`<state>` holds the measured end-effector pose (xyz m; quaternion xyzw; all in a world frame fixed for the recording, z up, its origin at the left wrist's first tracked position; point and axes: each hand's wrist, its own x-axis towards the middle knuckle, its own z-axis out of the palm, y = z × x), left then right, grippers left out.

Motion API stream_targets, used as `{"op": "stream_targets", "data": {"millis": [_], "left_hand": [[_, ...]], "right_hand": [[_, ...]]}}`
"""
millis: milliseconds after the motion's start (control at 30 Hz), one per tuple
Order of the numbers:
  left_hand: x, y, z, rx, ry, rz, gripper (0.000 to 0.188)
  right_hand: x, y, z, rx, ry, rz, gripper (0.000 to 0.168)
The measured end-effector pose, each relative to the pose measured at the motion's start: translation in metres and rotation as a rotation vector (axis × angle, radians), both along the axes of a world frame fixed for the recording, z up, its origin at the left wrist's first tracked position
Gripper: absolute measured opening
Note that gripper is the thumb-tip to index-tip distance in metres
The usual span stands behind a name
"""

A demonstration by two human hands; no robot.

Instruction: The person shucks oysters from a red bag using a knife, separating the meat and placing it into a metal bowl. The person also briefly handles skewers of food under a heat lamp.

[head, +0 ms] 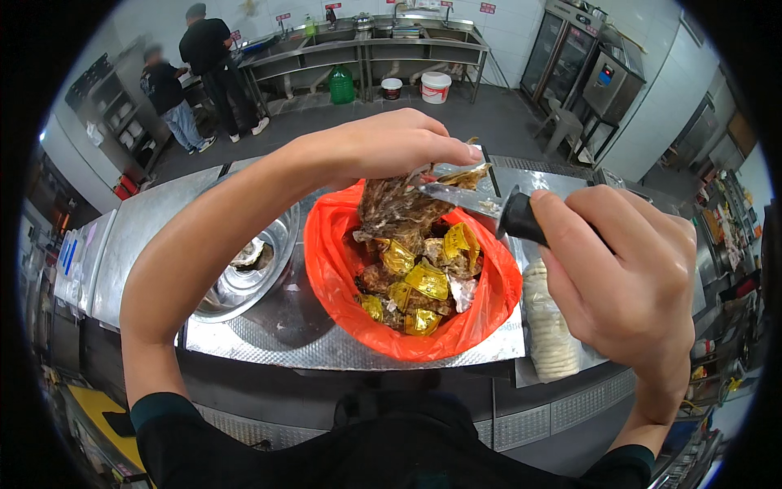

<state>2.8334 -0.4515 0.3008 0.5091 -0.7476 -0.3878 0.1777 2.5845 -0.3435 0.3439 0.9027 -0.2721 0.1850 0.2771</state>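
My left hand (406,143) grips a rough brown oyster (397,205) above a red plastic bag (330,269). Its fingertips are partly hidden behind the shell. In my right hand (617,269) is the black handle of an oyster knife (464,198), its wet blade pointing left against the oyster. Inside the open bag lie several oysters (376,278) with yellow foil-like tags (427,279) and a crumpled white scrap (462,292). Left of the bag, partly behind my left forearm, a steel bowl (229,299) holds an opened oyster shell (249,255).
The bag and bowl stand on a steel counter (360,357). A clear bag of round, pale dough-like pieces (553,342) lies to the right. Across the floor, two people (211,58) (168,91) stand near steel sinks (330,40); a grey stool (559,125) stands at back right.
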Motion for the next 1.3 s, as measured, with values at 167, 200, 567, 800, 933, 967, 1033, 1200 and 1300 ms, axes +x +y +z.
{"op": "stream_targets", "data": {"millis": [167, 200, 567, 800, 933, 967, 1033, 1200, 1300], "left_hand": [[-0.001, 0.002, 0.001, 0.031, -0.010, 0.028, 0.060], [-0.002, 0.003, 0.002, 0.059, 0.001, 0.036, 0.059], [-0.017, -0.017, 0.005, 0.009, -0.024, 0.089, 0.073], [0.002, -0.045, -0.016, -0.081, -0.108, 0.055, 0.069], [0.027, -0.045, -0.037, -0.129, -0.051, 0.071, 0.067], [0.032, -0.042, -0.042, -0.131, -0.025, 0.107, 0.069], [0.045, -0.029, -0.047, -0.171, 0.082, 0.100, 0.070], [0.029, -0.006, -0.060, -0.449, 0.064, -0.082, 0.063], [0.014, 0.010, -0.078, -0.496, -0.084, -0.195, 0.059]], "right_hand": [[0.016, 0.003, 0.000, -0.046, 0.046, -0.025, 0.033], [0.018, 0.003, 0.000, -0.061, 0.061, -0.021, 0.033], [0.069, -0.012, 0.010, -0.252, 0.445, -0.108, 0.018], [0.082, -0.034, 0.004, -0.263, 0.501, -0.124, 0.009], [0.048, -0.047, 0.007, -0.082, 0.442, -0.131, 0.010], [0.030, -0.049, -0.001, -0.122, 0.310, -0.148, 0.012], [-0.006, -0.056, -0.031, -0.014, -0.010, -0.110, 0.016], [-0.013, -0.045, -0.140, 1.489, -1.462, 0.067, 0.023], [0.020, -0.046, -0.185, 1.730, -1.710, 0.167, 0.024]]}}
